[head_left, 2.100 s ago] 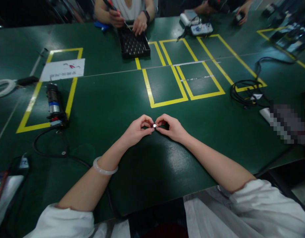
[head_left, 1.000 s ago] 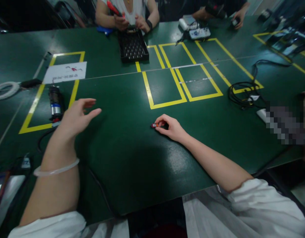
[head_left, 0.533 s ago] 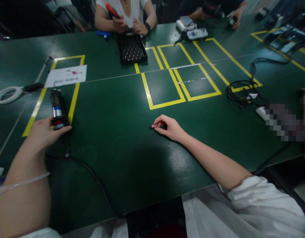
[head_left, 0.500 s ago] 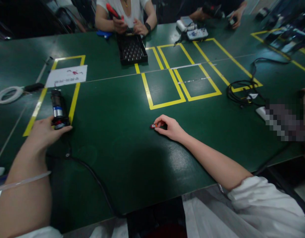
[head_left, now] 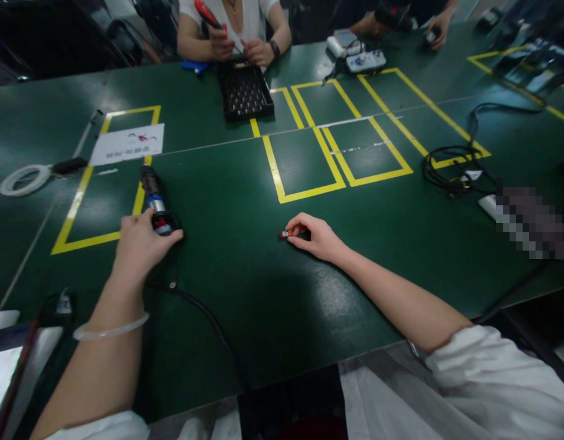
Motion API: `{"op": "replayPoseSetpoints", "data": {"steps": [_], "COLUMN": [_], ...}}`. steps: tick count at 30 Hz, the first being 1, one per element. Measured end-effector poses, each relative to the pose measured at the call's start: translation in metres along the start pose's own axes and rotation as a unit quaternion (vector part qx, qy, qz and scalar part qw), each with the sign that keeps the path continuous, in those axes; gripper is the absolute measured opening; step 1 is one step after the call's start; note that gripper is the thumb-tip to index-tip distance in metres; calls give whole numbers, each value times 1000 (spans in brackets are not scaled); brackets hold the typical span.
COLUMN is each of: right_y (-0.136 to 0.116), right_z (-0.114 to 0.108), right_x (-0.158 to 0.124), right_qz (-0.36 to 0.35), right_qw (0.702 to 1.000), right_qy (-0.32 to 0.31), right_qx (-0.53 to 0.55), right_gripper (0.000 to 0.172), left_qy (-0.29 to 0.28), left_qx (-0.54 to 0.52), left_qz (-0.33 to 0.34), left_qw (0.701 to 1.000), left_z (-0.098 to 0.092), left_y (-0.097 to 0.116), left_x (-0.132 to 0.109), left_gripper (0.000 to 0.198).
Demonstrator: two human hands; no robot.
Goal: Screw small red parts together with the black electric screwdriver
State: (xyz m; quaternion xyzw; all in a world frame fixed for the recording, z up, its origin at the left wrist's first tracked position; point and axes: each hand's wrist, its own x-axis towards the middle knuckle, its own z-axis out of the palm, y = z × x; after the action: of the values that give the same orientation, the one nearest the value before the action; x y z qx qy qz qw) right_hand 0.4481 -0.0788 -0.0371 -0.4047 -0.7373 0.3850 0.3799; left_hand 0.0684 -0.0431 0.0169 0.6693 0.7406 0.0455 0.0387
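Note:
My left hand (head_left: 146,238) is wrapped round the near end of a black cylindrical tool (head_left: 155,194) with a blue and silver band. The tool lies along the green table, and a black cord (head_left: 203,310) runs from near that hand toward the front edge. At the middle of the table, my right hand (head_left: 311,234) pinches a small red and orange piece (head_left: 285,234) between thumb and fingertips. The piece is too small to make out its kind. It is at or just above the tabletop.
Yellow tape outlines (head_left: 312,197) mark the table. A printed sheet (head_left: 126,145) and a white ring (head_left: 22,181) lie left. Across the table, a person works over a black tray (head_left: 249,115) with a red-handled tool (head_left: 207,12). Coiled black cable (head_left: 431,171) lies right.
My left hand has slid the black cylindrical tool to the right, out of the yellow outline, and its cord has shifted along. The right hand stays put with the small piece.

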Motion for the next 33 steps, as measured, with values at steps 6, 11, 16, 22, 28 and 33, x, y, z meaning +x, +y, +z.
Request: {"op": "replayPoseSetpoints", "data": {"steps": [6,11,16,22,28,33], "right_y": [0,2,3,3,2,3], "right_z": [-1,-1,-1,1,3,3], "right_x": [0,0,0,1,3,3], "right_qz": [3,12,19,17,7,-12], "right_qw": [1000,999,997,996,995,992], "right_qy": [14,39,66,67,46,32], "right_qx": [1,-6,-24,-61,-91,-124], "right_gripper": [13,14,12,11,18,11], "left_qy": [-12,-15,-17,-21,-19,-17], "left_qx": [-61,-90,-106,-116,-118,-109], "left_qz": [65,147,208,228,223,223], "left_qw": [996,985,972,967,968,969], "left_z": [12,25,32,36,37,37], "left_y": [69,122,159,176,176,176], "left_x": [-18,-34,-50,-61,-62,-63], "left_gripper": [75,75,75,74,74,75]}}
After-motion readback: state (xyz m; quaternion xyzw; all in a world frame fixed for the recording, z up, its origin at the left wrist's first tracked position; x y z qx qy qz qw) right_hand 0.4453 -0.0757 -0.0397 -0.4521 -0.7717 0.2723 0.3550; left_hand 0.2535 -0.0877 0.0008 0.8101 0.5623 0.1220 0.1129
